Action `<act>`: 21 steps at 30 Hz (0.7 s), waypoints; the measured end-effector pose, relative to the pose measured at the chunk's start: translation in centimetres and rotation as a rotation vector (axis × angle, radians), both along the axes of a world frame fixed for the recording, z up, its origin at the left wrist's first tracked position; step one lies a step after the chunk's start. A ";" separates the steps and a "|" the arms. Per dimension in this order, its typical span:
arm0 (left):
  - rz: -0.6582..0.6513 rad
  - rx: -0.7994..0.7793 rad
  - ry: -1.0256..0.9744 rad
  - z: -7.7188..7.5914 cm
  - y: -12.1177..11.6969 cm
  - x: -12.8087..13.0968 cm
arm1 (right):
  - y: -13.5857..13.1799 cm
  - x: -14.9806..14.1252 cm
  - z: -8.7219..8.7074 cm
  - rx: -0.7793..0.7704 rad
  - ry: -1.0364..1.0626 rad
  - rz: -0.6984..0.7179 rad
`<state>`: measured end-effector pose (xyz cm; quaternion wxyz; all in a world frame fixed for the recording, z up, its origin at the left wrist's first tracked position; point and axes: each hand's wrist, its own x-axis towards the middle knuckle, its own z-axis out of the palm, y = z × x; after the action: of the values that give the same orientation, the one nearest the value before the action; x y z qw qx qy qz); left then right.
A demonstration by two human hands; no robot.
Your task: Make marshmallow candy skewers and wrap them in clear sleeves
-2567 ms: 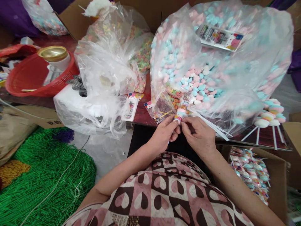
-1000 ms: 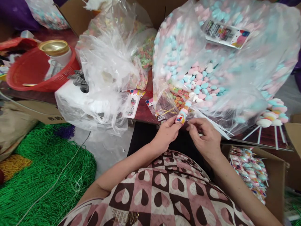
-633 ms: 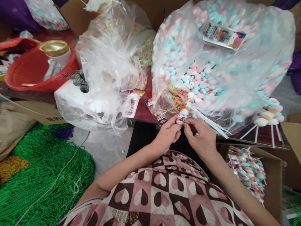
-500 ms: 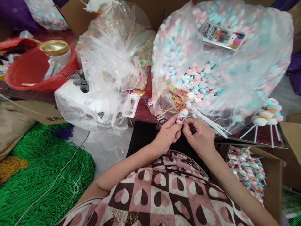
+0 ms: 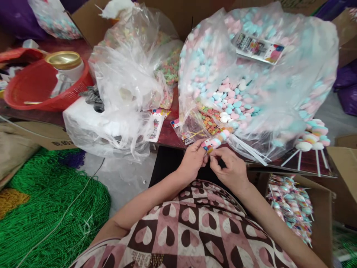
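Observation:
A wrapped marshmallow skewer (image 5: 216, 142) in pink, blue and white slants up over the table's front edge, with a colourful printed patch near its lower end. My left hand (image 5: 192, 160) is closed around that lower end, thumb and fingers pressed on it. My right hand (image 5: 231, 168) pinches at the bottom of the same skewer; what exactly lies between its fingertips is hidden. Just beyond are a small bag of gummy rings (image 5: 209, 122) and a big clear bag of marshmallows (image 5: 284, 93). White sticks (image 5: 248, 149) lie right of my hands.
Unwrapped marshmallow skewers (image 5: 314, 137) rest at the table's right end, above a carton (image 5: 320, 208) holding wrapped ones. White plastic bags (image 5: 122, 89), printed cards (image 5: 156, 125) and a red basket (image 5: 22, 95) occupy the left. Green strands (image 5: 61, 201) are heaped on the floor.
Both hands have come slightly left and down toward my body with the skewer. More of its length now shows, tilted further over to the right.

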<state>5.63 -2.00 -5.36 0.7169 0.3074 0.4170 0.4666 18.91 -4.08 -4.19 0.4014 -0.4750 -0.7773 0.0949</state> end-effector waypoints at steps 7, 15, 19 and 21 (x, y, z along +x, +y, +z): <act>0.233 0.091 -0.078 0.4 1.0 -0.1 | -0.7 -0.8 0.9 -0.625 0.411 -0.024; 0.108 0.097 0.087 1.1 0.2 -0.5 | -1.2 -3.3 -0.6 -0.865 0.896 0.111; 0.107 0.351 0.503 1.6 0.4 -1.4 | -1.7 -3.0 -0.6 -0.869 0.921 0.034; 0.166 0.493 0.701 1.5 0.6 -1.7 | -1.8 -2.6 -0.5 -0.841 0.833 -0.024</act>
<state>3.92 -1.40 -3.84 0.3971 0.5747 0.5346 0.4757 16.27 -5.85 -4.68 0.4510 -0.5250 -0.4444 0.5687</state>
